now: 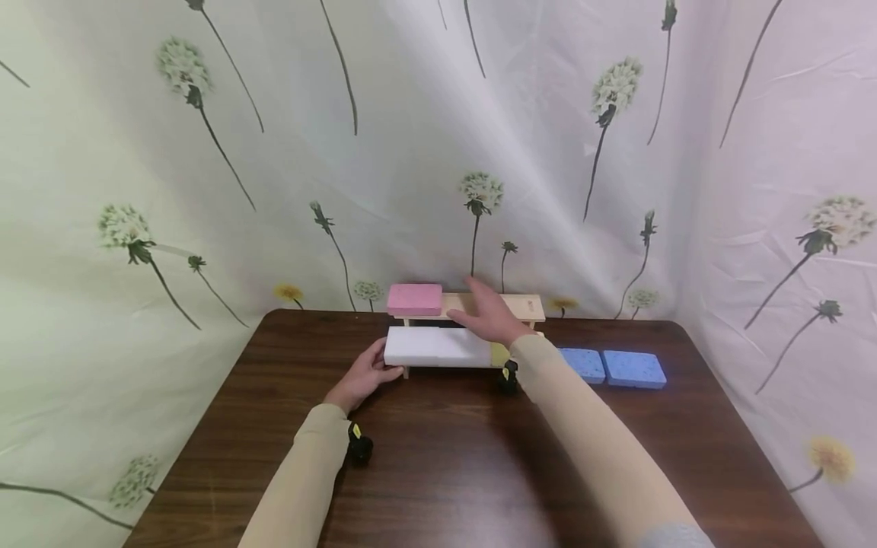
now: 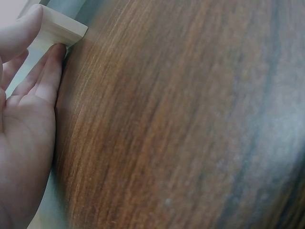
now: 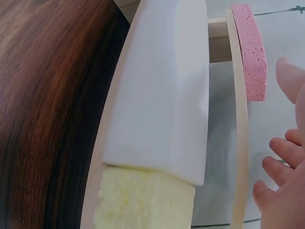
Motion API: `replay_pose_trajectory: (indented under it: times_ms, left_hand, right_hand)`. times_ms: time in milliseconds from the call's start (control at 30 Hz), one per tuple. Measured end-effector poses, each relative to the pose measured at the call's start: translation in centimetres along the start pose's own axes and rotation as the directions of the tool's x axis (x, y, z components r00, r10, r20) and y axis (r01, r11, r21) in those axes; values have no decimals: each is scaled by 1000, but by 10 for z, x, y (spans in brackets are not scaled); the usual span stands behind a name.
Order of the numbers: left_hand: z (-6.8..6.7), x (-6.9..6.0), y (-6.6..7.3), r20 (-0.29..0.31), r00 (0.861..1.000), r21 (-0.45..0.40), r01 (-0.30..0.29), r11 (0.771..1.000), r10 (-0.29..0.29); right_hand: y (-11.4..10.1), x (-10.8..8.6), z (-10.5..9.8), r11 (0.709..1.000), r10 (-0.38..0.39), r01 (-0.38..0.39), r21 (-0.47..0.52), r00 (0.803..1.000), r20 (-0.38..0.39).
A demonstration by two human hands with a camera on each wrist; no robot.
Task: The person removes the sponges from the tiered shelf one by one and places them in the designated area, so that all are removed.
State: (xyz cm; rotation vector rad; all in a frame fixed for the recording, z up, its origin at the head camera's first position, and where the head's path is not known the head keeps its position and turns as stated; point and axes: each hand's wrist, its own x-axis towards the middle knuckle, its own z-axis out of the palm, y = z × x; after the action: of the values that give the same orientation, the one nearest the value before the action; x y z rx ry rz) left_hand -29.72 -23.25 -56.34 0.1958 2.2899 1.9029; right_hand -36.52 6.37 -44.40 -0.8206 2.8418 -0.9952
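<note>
Left to right: my left hand (image 1: 361, 380) is at the left end of the stepped pale-wood stand (image 3: 242, 152), thumb parted from the fingers, a leg between them in the left wrist view; I cannot tell whether they clamp it or only touch. The stand is at the back of the dark wood-grain table (image 1: 411, 457). Estimate: light, stiff, fairly smooth; best held low, by the legs or plank ends, since a push up high might tip or slide it. On its upper plank, at the left, lies the pink rectangular porous sponge (image 1: 415, 299); judged nearly weightless and soft, with some give, so a light pinch across its two long edges should do. On the lower plank lies the white smooth-faced rectangular block (image 1: 438, 348); one piece or two, unclear; probably light, possibly slicker than the sponge. My right hand (image 1: 489, 316) hangs by the upper plank, right of the pink sponge, thumb and fingers spread, nothing in them. Right of the white block, on the same lower plank, is the yellow rough-textured rectangular sponge (image 3: 145, 200); likely soft, easily dented, better pinched by its sides. Far right, on the table, two blue rectangular speckled sponges (image 1: 633, 369) lie side by side, presumably as light; hold by the edges
</note>
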Motion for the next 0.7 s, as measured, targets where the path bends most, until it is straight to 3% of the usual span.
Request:
replay_pose_trajectory:
  times_ms: [267, 700]
  left_hand:
    - [3, -1, 0, 7, 1000, 8, -6, 1000, 6]
    - [-2, 1, 1, 27, 999, -1, -27, 1000, 27]
  right_hand:
    - [-4, 5, 10, 999, 31, -29, -29, 998, 57]
    - [-16, 16, 18, 995, -11, 15, -102, 999, 40]
